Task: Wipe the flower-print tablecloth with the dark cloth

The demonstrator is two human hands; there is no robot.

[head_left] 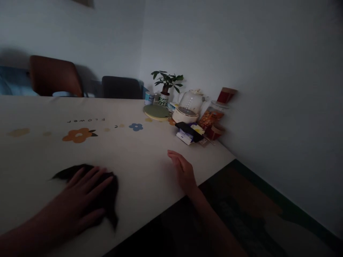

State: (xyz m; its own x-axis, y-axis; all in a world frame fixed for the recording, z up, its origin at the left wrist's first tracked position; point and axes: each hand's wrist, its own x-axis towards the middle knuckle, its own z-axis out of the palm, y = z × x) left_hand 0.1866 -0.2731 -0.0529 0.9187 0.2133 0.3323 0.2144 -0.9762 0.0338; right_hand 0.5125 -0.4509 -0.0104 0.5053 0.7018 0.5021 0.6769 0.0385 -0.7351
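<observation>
A dark, crumpled piece of cloth (107, 194) is pressed flat on the white flower-printed tablecloth (139, 160) near its front edge by the left hand (80, 200), whose fingers are spread wide and nothing is gripped. Further right, the right hand (183, 171) is laid on the tablecloth, loosely open and empty, well apart from the cloth.
</observation>
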